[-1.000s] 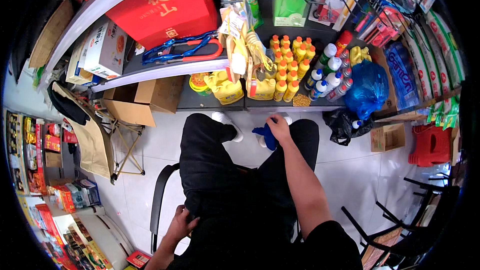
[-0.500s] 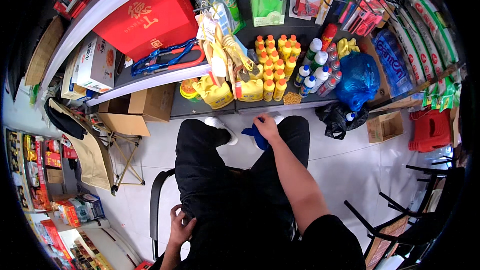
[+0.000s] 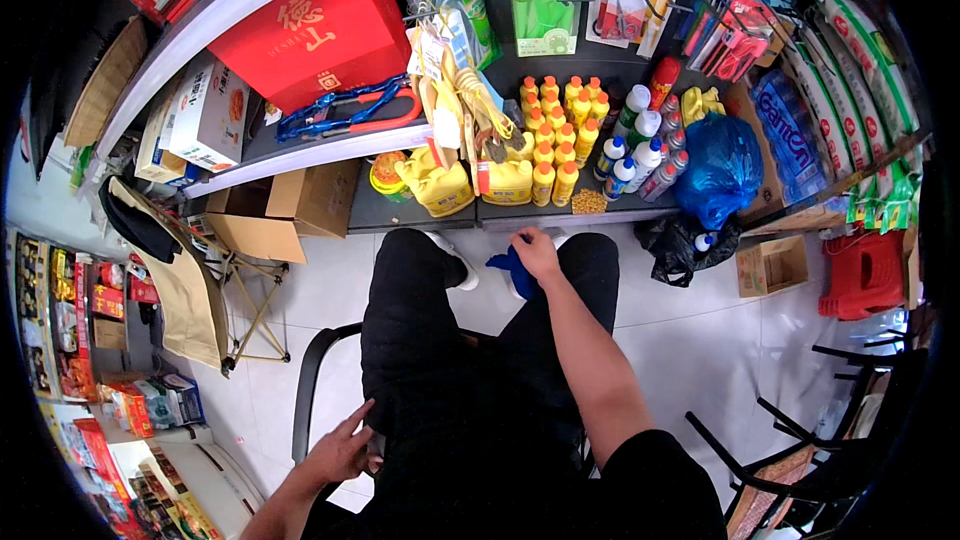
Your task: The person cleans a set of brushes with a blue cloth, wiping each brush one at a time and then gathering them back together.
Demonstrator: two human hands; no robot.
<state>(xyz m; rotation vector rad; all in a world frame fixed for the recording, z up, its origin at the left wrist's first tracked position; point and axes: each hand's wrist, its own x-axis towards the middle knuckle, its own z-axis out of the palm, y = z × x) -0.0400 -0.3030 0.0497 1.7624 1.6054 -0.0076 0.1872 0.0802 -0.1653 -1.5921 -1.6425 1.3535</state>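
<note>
My right hand (image 3: pixel 538 254) rests between my knees, beside the right one, with its fingers closed on a dark blue cloth (image 3: pixel 516 273). The cloth hangs bunched below the fingers, and part of it is hidden by the hand. My left hand (image 3: pixel 343 453) is beside my left thigh (image 3: pixel 405 370), its fingers apart and nothing visible in it. Past my knees, on the low shelf, stand rows of yellow bottles with orange caps (image 3: pixel 560 140) and yellow jugs (image 3: pixel 440 187).
At left are a folding chair (image 3: pixel 175 290) and an open cardboard box (image 3: pixel 262 215). A blue plastic bag (image 3: pixel 718 172) and a black bag (image 3: pixel 680 245) sit at right, near a small carton (image 3: pixel 772 267). Black metal legs (image 3: pixel 740 455) stick out at lower right.
My left hand has swung down and outward from my thigh, and its fingers have straightened. The right hand keeps its hold on the cloth. The view has shifted slightly.
</note>
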